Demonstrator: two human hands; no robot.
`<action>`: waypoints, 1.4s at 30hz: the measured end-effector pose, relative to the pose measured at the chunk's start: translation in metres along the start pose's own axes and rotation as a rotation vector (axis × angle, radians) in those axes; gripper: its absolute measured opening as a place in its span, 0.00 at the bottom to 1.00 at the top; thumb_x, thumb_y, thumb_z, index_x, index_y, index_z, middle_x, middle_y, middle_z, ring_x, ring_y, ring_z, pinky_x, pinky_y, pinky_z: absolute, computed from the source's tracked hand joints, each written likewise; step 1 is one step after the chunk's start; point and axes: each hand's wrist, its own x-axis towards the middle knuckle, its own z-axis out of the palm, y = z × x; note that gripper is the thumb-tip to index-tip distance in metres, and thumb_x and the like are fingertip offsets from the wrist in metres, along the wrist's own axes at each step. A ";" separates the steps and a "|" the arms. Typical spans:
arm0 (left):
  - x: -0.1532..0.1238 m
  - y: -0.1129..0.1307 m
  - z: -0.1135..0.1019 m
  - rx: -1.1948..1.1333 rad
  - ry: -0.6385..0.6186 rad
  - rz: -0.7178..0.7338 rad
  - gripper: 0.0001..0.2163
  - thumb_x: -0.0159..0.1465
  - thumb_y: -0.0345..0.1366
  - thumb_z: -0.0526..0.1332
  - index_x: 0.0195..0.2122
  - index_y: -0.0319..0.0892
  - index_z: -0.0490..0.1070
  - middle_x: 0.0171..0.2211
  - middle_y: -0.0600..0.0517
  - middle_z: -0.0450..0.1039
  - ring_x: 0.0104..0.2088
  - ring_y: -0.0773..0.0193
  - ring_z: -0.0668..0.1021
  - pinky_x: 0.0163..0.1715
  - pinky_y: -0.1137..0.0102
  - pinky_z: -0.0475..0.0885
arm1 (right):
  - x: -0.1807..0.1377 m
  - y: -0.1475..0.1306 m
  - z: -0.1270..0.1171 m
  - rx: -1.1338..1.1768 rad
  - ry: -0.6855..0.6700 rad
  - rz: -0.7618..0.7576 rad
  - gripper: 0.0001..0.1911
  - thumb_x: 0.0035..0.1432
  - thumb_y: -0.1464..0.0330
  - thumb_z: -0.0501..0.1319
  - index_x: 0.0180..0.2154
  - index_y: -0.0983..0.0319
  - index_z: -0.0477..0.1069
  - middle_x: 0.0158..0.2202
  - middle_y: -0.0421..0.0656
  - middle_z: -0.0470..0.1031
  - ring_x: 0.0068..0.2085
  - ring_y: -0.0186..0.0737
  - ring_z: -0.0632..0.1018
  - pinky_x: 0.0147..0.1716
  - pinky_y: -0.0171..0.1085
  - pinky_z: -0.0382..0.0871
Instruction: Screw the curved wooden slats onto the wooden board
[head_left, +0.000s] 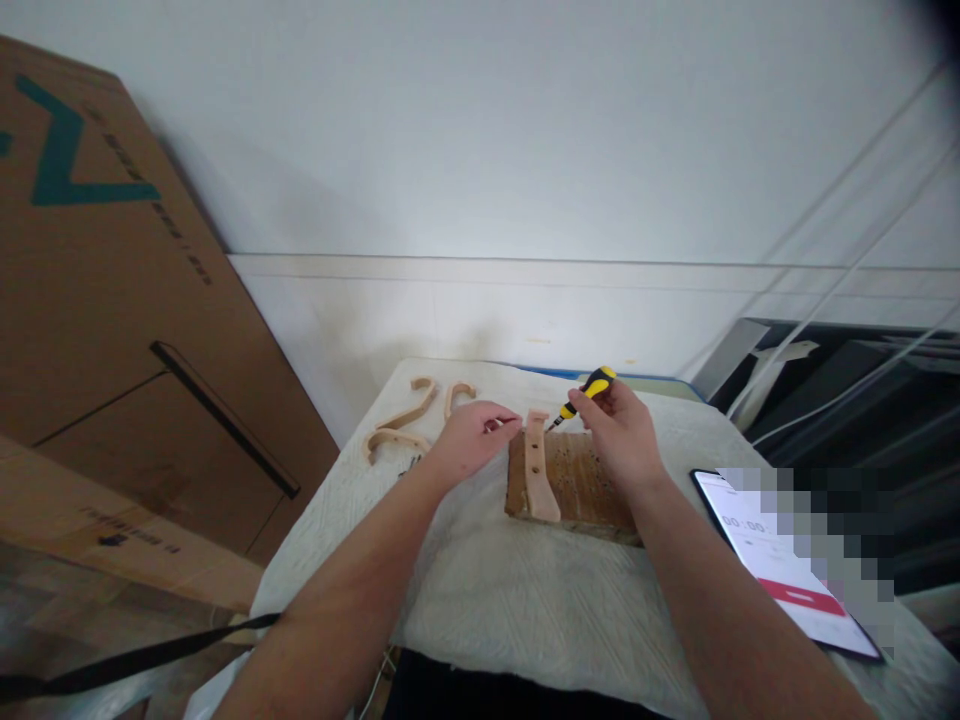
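Observation:
In my right hand (pixel 622 430) is a yellow and black screwdriver (pixel 589 393), tilted with its tip down and left, close to the far edge of a brown wooden board (pixel 577 480). A pale wooden hook (pixel 538 468) with two dark holes lies along the board's left part. My left hand (pixel 476 437) hovers just left of the hook, its thumb and fingertips pinched together. Whatever that pinch holds is too small to make out. More pale wooden hooks (pixel 405 413) lie left of my left hand, with small dark pieces (pixel 410 464), likely metal, beside my wrist.
A white cloth (pixel 525 610) covers the table. To the right lies a tablet or phone (pixel 795 580) with a lit screen. A large cardboard box (pixel 150 300) stands on the left, and a white wall (pixel 525 150) rises behind the table. Dark panels (pixel 847 390) lean at the right.

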 end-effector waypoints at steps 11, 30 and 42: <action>-0.048 0.014 -0.112 0.286 -0.092 -0.265 0.08 0.58 0.37 0.62 0.32 0.40 0.79 0.21 0.54 0.73 0.22 0.68 0.70 0.25 0.74 0.63 | -0.024 -0.044 -0.001 -0.043 -0.118 -0.021 0.18 0.47 0.55 0.68 0.36 0.61 0.75 0.30 0.43 0.80 0.34 0.45 0.80 0.38 0.43 0.72; -0.106 -0.047 -0.081 0.495 -0.080 -0.330 0.07 0.57 0.34 0.64 0.23 0.42 0.78 0.27 0.47 0.77 0.32 0.57 0.77 0.35 0.66 0.69 | -0.094 -0.101 0.074 -0.217 -0.339 -0.581 0.16 0.53 0.51 0.63 0.37 0.54 0.76 0.37 0.44 0.81 0.37 0.47 0.81 0.38 0.44 0.75; -0.096 -0.054 -0.063 0.320 0.046 -0.513 0.04 0.52 0.32 0.67 0.24 0.40 0.74 0.22 0.54 0.71 0.26 0.66 0.72 0.29 0.71 0.66 | -0.058 -0.095 0.000 -0.194 0.176 -0.273 0.13 0.50 0.57 0.69 0.38 0.54 0.76 0.42 0.42 0.80 0.46 0.52 0.79 0.50 0.55 0.70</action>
